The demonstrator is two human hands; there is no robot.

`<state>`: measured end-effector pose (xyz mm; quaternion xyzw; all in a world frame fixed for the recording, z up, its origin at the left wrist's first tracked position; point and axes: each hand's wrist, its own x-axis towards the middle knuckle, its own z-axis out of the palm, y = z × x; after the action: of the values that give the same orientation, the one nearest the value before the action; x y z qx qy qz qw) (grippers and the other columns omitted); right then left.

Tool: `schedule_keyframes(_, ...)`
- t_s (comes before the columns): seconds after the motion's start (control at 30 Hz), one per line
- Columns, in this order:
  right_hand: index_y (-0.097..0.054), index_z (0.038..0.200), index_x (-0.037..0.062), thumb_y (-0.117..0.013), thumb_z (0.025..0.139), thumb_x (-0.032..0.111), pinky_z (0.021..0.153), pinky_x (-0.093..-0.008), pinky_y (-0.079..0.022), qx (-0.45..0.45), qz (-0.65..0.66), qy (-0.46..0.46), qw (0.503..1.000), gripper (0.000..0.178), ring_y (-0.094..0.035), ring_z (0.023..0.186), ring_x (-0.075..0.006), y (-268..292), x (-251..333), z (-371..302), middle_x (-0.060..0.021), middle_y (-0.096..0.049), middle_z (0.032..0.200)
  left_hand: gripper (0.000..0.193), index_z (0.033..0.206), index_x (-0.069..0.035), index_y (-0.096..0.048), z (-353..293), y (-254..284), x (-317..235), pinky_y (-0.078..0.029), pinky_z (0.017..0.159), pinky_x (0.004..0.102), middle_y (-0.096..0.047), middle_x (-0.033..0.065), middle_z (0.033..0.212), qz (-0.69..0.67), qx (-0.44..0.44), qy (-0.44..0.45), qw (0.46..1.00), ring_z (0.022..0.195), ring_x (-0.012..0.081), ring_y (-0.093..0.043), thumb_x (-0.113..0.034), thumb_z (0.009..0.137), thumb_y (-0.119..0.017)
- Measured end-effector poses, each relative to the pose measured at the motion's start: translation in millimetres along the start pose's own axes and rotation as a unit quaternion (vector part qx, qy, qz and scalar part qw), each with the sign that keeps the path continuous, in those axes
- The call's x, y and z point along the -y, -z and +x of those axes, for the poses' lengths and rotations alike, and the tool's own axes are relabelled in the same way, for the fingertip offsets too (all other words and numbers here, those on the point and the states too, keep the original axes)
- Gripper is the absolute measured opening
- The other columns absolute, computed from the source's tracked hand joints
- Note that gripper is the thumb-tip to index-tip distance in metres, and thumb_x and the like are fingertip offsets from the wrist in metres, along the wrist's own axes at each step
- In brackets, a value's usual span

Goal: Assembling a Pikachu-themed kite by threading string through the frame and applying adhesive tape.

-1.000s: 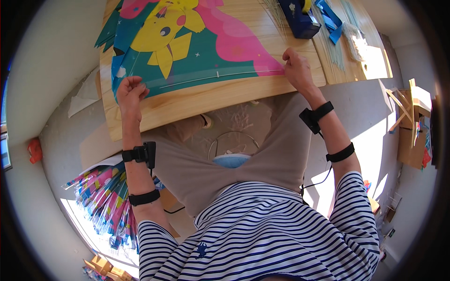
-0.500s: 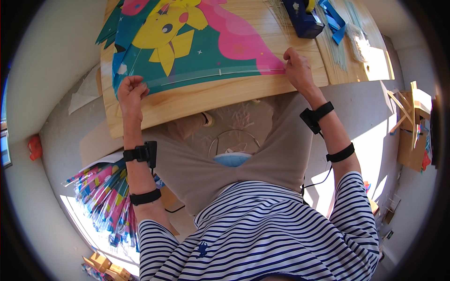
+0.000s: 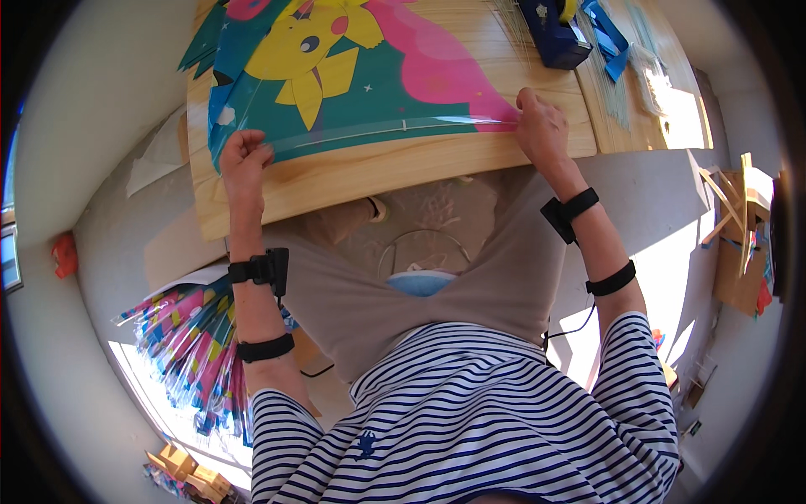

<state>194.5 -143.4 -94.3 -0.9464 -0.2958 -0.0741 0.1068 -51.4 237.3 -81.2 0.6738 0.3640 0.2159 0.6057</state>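
On the wooden surface [image 3: 395, 164] in front of us lies a large printed plastic sheet [image 3: 369, 92], teal with a yellow cartoon figure and a broad pink patch, its near edge running close to the surface's front rim. Our left hand [image 3: 245, 158] sits at the sheet's near left corner, fingers curled together and pinching that edge, knuckles raised. Our right hand [image 3: 541, 130] rests at the near right corner, where the pink area tapers to a point; its fingertips press down on or pinch the sheet there, though we cannot tell which. A thin pale rod [image 3: 395, 130] lies across the sheet between our two hands, roughly along the near edge.

Each forearm carries two black straps [image 3: 260, 269], one at the wrist and one higher up. Our striped shirt [image 3: 470, 420] and grey trousers [image 3: 470, 277] fill the lower middle of the view.

At the far right of the surface stands a dark blue box [image 3: 550, 34], with strips of blue material [image 3: 606, 34] just beside it. On the floor to our left lies a fanned bundle of colourful sheets [image 3: 189, 353], well apart from the hands. To our right, some wooden sticks and cardboard [image 3: 739, 244] sit in sunlight.
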Motion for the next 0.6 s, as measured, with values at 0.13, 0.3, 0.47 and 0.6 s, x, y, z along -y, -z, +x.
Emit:
schedule_keyframes(0.13, -0.057, 0.094, 0.0091, -0.062, 0.078, 0.006, 0.075, -0.0438, -0.044, 0.0, -0.069, -0.004, 0.998, 0.018, -0.066, 0.084, -0.0343, 3, 9, -5, -0.012, -0.067, 0.088, 0.022, 0.099, 0.0, -0.062, 1, 0, 4, -0.048, 0.065, 0.0252, -0.061, 0.0036, 0.084, 0.052, -0.008, -0.019, 0.998, 0.071, 0.0112, -0.057, 0.009, 0.078, -0.061)
schedule_keyframes(0.3, -0.057, 0.094, 0.0097, -0.062, 0.076, 0.006, 0.074, -0.0429, -0.044, -0.02, -0.056, 0.007, 0.998, 0.019, -0.065, 0.085, -0.0333, -3, 5, -7, -0.0113, -0.066, 0.09, 0.021, 0.097, -0.002, -0.064, 0, -2, 10, -0.051, 0.069, 0.0267, -0.062, 0.004, 0.083, 0.133, -0.029, -0.046, 0.99, 0.074, 0.0124, -0.059, 0.006, 0.077, -0.064)
schedule_keyframes(0.47, -0.056, 0.093, 0.0094, -0.061, 0.076, 0.003, 0.074, -0.0436, -0.044, -0.028, -0.042, 0.021, 0.999, 0.018, -0.064, 0.084, -0.0343, -9, -2, -7, -0.012, -0.065, 0.087, 0.019, 0.095, -0.003, -0.065, -2, -9, 12, -0.051, 0.071, 0.0297, -0.063, 0.0045, 0.08, 0.212, -0.058, -0.065, 0.973, 0.074, 0.0147, -0.06, 0.004, 0.078, -0.067)
schedule_keyframes(0.6, -0.057, 0.095, 0.0086, -0.057, 0.082, 0.002, 0.079, -0.0453, -0.044, -0.006, -0.018, 0.003, 1.0, 0.014, -0.062, 0.089, -0.0365, -7, 0, -7, -0.0141, -0.065, 0.09, 0.018, 0.094, -0.003, -0.065, -1, -10, 12, -0.051, 0.071, 0.0313, -0.064, 0.0062, 0.08, 0.248, -0.066, -0.086, 0.963, 0.074, 0.0176, -0.061, 0.003, 0.077, -0.068)
